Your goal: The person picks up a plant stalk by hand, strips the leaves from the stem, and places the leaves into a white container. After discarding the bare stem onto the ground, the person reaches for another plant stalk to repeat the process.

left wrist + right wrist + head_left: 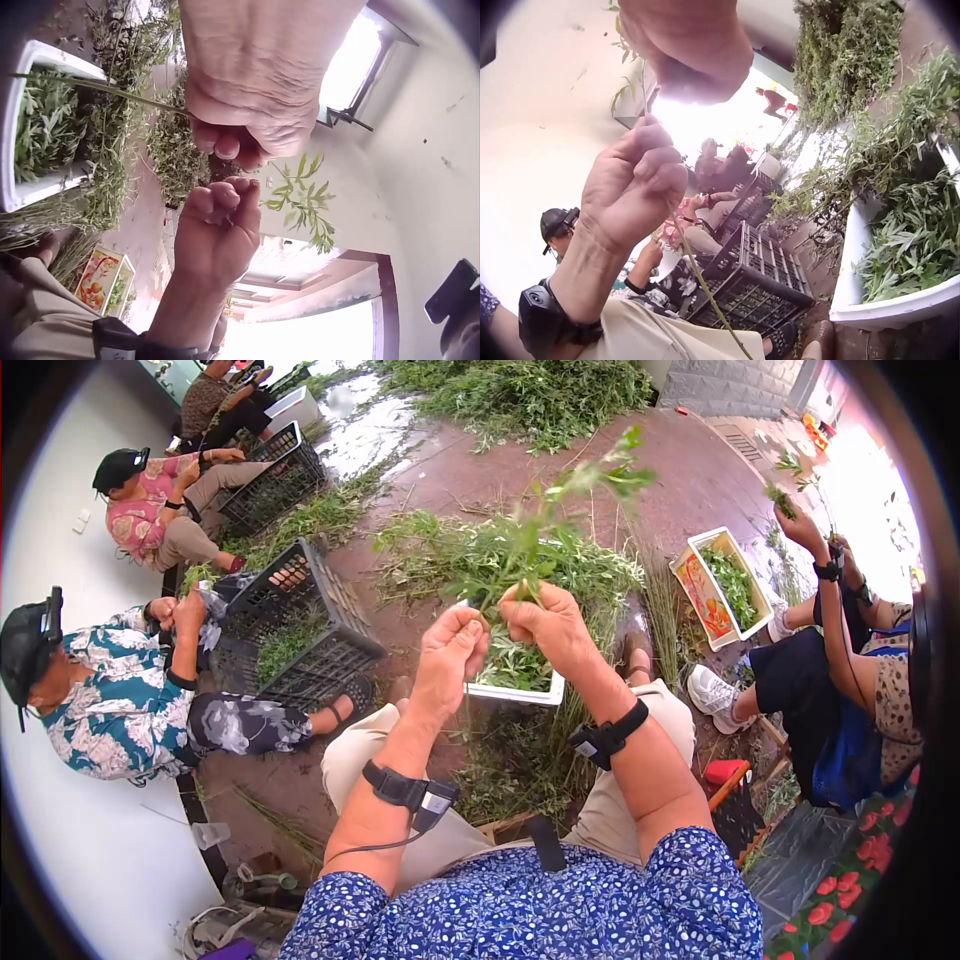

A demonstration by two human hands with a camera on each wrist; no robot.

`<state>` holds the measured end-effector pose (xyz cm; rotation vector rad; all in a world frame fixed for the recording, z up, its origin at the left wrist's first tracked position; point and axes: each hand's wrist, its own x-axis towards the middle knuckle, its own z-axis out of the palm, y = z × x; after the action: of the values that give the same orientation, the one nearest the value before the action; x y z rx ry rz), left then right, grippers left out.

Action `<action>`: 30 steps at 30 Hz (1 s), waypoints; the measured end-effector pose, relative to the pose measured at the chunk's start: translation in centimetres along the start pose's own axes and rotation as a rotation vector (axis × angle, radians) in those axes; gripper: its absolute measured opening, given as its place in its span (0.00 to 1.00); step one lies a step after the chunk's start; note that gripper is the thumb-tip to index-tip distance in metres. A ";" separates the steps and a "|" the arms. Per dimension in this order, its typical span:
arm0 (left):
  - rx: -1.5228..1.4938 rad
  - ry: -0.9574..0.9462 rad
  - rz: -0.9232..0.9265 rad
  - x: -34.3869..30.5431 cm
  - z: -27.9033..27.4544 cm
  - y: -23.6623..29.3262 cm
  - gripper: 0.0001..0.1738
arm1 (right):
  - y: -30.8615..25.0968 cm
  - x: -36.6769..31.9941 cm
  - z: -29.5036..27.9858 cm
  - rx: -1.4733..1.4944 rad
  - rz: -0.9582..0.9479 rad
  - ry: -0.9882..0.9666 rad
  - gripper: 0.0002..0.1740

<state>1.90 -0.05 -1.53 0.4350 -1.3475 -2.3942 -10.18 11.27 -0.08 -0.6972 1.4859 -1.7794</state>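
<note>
In the head view a leafy green stem (530, 540) rises between the two hands. The left hand (452, 650) pinches its lower part, with fingers curled; in the right wrist view the bare stalk (705, 289) trails down from that hand (636, 180). Close beside it, the right hand (548, 622) pinches the stem higher up, and leaves (304, 202) stick out past its fingers (225, 196) in the left wrist view. Below both hands stands a white container (545, 695) holding picked leaves (515, 665).
Cut plants (430, 550) lie beyond the container, with a large heap (530, 395) at the back. Black crates (345, 625) and seated people (120, 695) line the left. A patterned box (700, 600) of leaves and another seated person (860, 670) are at the right.
</note>
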 end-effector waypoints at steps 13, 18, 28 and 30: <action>0.468 0.070 0.105 0.0 0.1 -2.1 0.05 | -0.9 0.0 0.0 0.118 0.074 0.088 0.10; 0.437 0.068 0.114 -0.1 0.7 -1.7 0.03 | -0.1 0.0 0.0 0.037 0.155 0.033 0.08; 0.131 -0.004 -0.064 -0.2 0.8 -2.4 0.04 | 0.3 -0.3 -0.4 -0.113 0.148 0.046 0.05; 0.108 -0.015 -0.068 -0.1 0.8 -2.4 0.05 | 2.3 0.0 0.3 -0.084 -0.033 0.059 0.05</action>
<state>1.26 1.79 -3.17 0.5005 -1.4960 -2.3910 -9.56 10.91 -2.30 -0.7201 1.6055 -1.7845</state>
